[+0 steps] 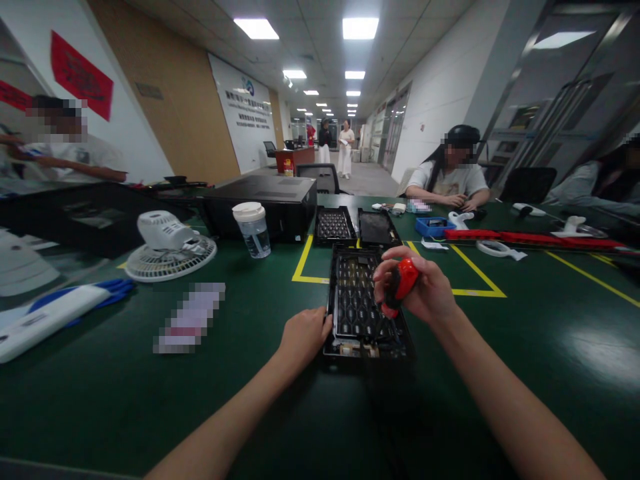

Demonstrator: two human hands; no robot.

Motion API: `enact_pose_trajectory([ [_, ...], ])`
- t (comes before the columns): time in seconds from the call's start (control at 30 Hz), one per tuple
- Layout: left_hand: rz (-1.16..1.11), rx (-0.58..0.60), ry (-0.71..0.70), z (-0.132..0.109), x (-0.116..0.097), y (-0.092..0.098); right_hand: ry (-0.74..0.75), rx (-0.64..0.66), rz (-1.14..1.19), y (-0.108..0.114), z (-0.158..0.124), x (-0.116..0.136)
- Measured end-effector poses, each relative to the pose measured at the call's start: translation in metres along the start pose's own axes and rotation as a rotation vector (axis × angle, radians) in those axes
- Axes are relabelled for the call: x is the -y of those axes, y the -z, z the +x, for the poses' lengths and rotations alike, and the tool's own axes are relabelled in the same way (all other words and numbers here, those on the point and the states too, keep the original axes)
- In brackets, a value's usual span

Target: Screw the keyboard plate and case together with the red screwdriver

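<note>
A black case (pixel 357 300) with rows of dark cells or shapes inside lies lengthwise on the green table. At its left edge, near the front corner, my left hand (pixel 306 333) rests with its fingers curled against the side wall. My right hand (pixel 417 283) is raised over the case's right side, fingers wrapped round a red and black handled tool (pixel 405 279). The tool's lower end points down toward the case's front right part, where its tip is too dark to make out. Pale parts (pixel 353 349) show along the case's front end.
Two more black trays (pixel 334 224) stand behind the case. To the left are a lidded cup (pixel 256 233), a white fan (pixel 170 250) and a large black box (pixel 260 200). A blue bin (pixel 433 227) is at the back right, with a seated person (pixel 453 173) beyond.
</note>
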State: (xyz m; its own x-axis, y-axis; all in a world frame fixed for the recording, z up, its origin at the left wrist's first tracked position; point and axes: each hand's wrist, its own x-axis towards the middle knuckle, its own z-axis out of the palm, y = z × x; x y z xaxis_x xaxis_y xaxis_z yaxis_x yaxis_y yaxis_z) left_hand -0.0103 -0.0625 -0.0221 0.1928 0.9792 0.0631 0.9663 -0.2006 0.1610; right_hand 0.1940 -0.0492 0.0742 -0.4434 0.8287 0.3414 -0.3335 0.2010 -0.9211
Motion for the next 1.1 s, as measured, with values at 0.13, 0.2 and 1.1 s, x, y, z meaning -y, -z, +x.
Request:
enact_pose_trajectory([
  [0.13, 0.007, -0.023, -0.017, 0.0002, 0.0015, -0.0030, 0.031, 0.012, 0.052, 0.0015, -0.0003, -0.0021],
  [0.2, 0.012, -0.033, -0.028, 0.0001, 0.0019, -0.0037, 0.040, 0.005, 0.056, 0.0025, -0.0004, -0.0030],
  [1.1, 0.022, -0.026, -0.011, 0.0015, 0.0009, -0.0047, 0.154, -0.037, -0.038, 0.0037, -0.0008, -0.0036],
])
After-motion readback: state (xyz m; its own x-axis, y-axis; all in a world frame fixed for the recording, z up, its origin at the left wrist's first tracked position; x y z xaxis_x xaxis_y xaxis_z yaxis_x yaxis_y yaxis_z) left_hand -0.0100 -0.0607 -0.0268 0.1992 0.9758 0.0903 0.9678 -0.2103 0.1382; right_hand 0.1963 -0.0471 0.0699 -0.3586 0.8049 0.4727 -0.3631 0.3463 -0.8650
